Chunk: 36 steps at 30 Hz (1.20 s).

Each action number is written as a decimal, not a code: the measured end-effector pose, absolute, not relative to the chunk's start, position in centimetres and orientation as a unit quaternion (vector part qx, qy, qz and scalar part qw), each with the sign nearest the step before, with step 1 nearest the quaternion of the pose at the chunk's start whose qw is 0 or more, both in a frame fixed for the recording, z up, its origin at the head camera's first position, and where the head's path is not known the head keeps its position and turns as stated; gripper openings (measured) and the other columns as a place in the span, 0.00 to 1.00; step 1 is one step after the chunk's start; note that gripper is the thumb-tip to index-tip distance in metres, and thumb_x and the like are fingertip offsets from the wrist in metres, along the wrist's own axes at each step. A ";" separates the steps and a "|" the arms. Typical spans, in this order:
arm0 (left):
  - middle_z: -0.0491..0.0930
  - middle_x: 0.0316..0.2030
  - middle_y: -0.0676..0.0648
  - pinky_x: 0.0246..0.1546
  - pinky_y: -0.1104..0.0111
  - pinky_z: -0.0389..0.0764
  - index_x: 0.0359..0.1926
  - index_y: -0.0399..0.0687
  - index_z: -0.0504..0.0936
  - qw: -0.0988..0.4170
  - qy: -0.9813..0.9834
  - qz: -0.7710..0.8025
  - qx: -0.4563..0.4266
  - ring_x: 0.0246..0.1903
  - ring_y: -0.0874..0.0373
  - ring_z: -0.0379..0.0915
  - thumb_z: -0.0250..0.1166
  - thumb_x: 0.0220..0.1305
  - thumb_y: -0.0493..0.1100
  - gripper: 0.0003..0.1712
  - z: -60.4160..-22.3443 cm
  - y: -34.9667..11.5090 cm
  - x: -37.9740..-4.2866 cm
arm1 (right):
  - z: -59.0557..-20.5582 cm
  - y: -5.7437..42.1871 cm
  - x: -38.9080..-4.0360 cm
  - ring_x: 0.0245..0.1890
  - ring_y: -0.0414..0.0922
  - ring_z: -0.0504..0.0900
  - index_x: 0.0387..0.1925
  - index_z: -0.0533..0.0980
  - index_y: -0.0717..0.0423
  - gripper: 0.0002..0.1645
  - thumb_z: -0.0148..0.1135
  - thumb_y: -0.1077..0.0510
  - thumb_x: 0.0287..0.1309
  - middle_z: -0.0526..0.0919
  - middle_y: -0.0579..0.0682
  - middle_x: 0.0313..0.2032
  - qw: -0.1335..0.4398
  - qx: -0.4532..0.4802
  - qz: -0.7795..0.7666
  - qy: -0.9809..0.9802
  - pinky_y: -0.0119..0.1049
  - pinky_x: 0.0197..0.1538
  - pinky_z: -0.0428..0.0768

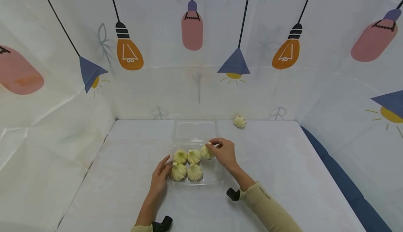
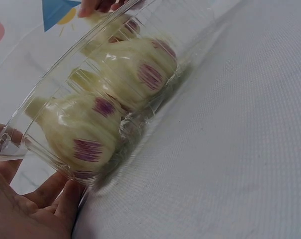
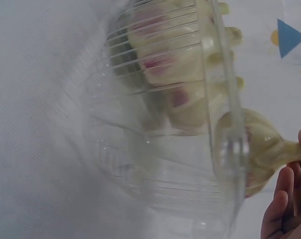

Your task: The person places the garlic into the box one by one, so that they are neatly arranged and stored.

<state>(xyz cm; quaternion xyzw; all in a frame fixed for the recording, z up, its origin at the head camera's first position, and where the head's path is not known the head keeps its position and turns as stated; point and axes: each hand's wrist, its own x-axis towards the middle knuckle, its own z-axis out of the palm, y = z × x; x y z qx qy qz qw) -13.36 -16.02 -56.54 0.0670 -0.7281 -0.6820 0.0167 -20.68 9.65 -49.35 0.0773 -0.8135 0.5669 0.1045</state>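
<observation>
Your right hand (image 1: 225,151) pinches a garlic bulb (image 1: 206,152) by its neck, over the clear box's (image 1: 210,176) far right corner, likely keeping fingers above the rim; your left hand (image 1: 161,173), fingers relaxed, touches the box's side, seemingly steadying it.

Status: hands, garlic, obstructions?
Right hand pinches garlic bulb by its stem. Left hand touches left side of clear container. Four bulbs inside. No obstruction visible.
</observation>
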 end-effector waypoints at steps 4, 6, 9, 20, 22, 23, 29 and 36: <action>0.70 0.62 0.36 0.60 0.55 0.66 0.71 0.49 0.64 0.016 -0.729 -0.681 0.065 0.60 0.45 0.68 0.51 0.76 0.46 0.26 -56.4 -15.9 -13.4 | -49.6 9.7 -20.9 0.23 0.46 0.78 0.33 0.86 0.53 0.08 0.75 0.55 0.52 0.84 0.45 0.30 0.107 0.080 0.565 -0.814 0.33 0.21 0.74; 0.70 0.62 0.35 0.60 0.55 0.67 0.71 0.48 0.63 0.017 -0.731 -0.679 0.061 0.59 0.44 0.68 0.50 0.76 0.45 0.26 -56.3 -15.9 -13.4 | -49.7 9.7 -21.0 0.23 0.46 0.78 0.33 0.86 0.53 0.08 0.75 0.55 0.52 0.84 0.45 0.30 0.107 0.079 0.564 -0.815 0.33 0.22 0.74; 0.70 0.61 0.34 0.60 0.56 0.67 0.71 0.46 0.63 0.019 -0.733 -0.677 0.056 0.59 0.43 0.68 0.49 0.77 0.44 0.26 -56.3 -15.9 -13.4 | -49.9 9.7 -21.1 0.23 0.45 0.78 0.33 0.86 0.54 0.08 0.75 0.55 0.51 0.84 0.45 0.29 0.108 0.078 0.560 -0.818 0.33 0.22 0.74; 0.71 0.61 0.37 0.57 0.63 0.69 0.70 0.49 0.65 0.018 -0.728 -0.682 0.067 0.59 0.45 0.69 0.51 0.76 0.44 0.25 -56.5 -16.1 -13.4 | -50.7 9.5 -21.1 0.23 0.43 0.77 0.33 0.85 0.55 0.10 0.75 0.54 0.51 0.85 0.47 0.30 0.108 0.075 0.549 -0.825 0.33 0.25 0.75; 0.71 0.61 0.36 0.59 0.59 0.68 0.71 0.49 0.64 0.018 -0.729 -0.681 0.066 0.59 0.45 0.69 0.50 0.76 0.44 0.25 -56.5 -16.1 -13.4 | -50.8 9.5 -21.1 0.23 0.43 0.77 0.33 0.86 0.54 0.09 0.75 0.54 0.51 0.85 0.47 0.29 0.110 0.075 0.547 -0.826 0.34 0.25 0.75; 0.71 0.61 0.36 0.59 0.57 0.67 0.71 0.49 0.64 0.018 -0.729 -0.681 0.065 0.59 0.44 0.69 0.50 0.76 0.44 0.25 -56.5 -16.1 -13.4 | -50.9 9.5 -21.1 0.23 0.43 0.77 0.32 0.86 0.55 0.09 0.75 0.54 0.51 0.85 0.47 0.29 0.112 0.075 0.545 -0.828 0.33 0.25 0.75; 0.71 0.61 0.35 0.60 0.52 0.66 0.71 0.48 0.64 0.018 -0.731 -0.679 0.066 0.60 0.44 0.68 0.49 0.77 0.43 0.25 -56.4 -15.9 -13.4 | -51.1 9.6 -21.2 0.24 0.42 0.77 0.32 0.86 0.54 0.08 0.75 0.55 0.51 0.85 0.47 0.29 0.114 0.080 0.537 -0.832 0.34 0.26 0.75; 0.71 0.61 0.35 0.59 0.55 0.67 0.71 0.46 0.64 0.021 -0.734 -0.676 0.061 0.59 0.43 0.68 0.49 0.77 0.42 0.25 -56.3 -15.9 -13.2 | -51.5 9.6 -21.4 0.23 0.42 0.78 0.32 0.86 0.53 0.07 0.75 0.56 0.51 0.85 0.46 0.29 0.114 0.084 0.532 -0.835 0.34 0.26 0.76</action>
